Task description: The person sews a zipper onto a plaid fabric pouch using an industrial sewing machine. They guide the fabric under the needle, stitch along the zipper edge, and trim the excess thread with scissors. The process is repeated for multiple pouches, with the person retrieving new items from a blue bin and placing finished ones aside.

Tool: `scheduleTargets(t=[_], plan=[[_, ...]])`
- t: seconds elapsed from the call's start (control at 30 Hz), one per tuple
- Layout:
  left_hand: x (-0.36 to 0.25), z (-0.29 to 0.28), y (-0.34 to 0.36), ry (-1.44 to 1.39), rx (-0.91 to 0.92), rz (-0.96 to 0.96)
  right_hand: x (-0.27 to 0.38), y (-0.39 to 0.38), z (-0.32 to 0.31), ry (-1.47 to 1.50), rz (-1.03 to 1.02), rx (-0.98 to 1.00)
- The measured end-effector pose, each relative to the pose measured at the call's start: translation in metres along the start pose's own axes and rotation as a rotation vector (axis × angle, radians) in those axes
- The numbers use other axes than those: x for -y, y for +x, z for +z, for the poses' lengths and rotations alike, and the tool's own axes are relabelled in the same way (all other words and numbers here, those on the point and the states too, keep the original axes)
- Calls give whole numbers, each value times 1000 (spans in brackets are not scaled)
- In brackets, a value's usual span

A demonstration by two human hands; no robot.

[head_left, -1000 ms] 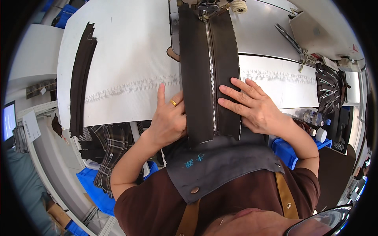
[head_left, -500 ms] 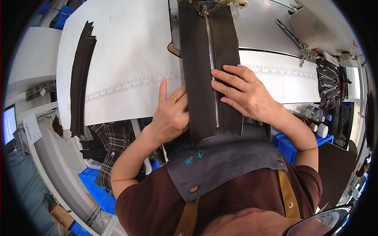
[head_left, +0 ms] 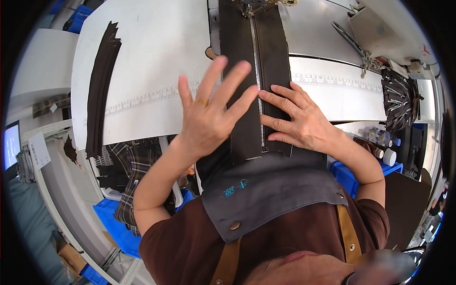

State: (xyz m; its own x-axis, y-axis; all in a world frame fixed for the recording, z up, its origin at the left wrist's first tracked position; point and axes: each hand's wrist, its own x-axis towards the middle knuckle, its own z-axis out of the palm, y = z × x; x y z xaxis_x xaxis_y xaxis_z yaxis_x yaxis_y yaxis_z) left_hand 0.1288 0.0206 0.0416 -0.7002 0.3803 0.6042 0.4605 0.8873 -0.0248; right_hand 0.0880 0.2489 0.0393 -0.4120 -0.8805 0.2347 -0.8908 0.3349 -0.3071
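A long dark brown fabric panel (head_left: 236, 42) with a silver metal zipper (head_left: 255, 47) along its middle lies lengthwise on the white table with printed ruler markings (head_left: 142, 57), its far end under the sewing machine's presser foot (head_left: 248, 10). My left hand (head_left: 211, 114) is raised over the panel's left edge, fingers spread and blurred, apparently holding nothing. My right hand (head_left: 297, 118) rests on the panel's right half, fingers apart and flat, fingertips at the zipper. To the left lies a narrow stack of dark strips (head_left: 99, 95) with jagged far ends.
A bundle of dark zipper strips (head_left: 398, 102) sits at the table's right end. Long metal tweezers or snips (head_left: 346, 38) lie at back right. Plaid fabric (head_left: 135, 180) and a blue bin (head_left: 114, 223) are below left; another blue bin (head_left: 344, 178) and bottles (head_left: 380, 140) are below right.
My left hand has lifted from the panel's edge and spread its fingers. My right hand has shifted a little down from half a second ago, still on the panel.
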Motion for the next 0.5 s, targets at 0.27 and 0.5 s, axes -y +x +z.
scheduleTargets(t=[0.27,0.5], plan=[[55,-26,48,-781,245,-12,0,-2,0,-11,-1,13],[21,9,-1,-472,201,92,0,-3,2,10,12,3]])
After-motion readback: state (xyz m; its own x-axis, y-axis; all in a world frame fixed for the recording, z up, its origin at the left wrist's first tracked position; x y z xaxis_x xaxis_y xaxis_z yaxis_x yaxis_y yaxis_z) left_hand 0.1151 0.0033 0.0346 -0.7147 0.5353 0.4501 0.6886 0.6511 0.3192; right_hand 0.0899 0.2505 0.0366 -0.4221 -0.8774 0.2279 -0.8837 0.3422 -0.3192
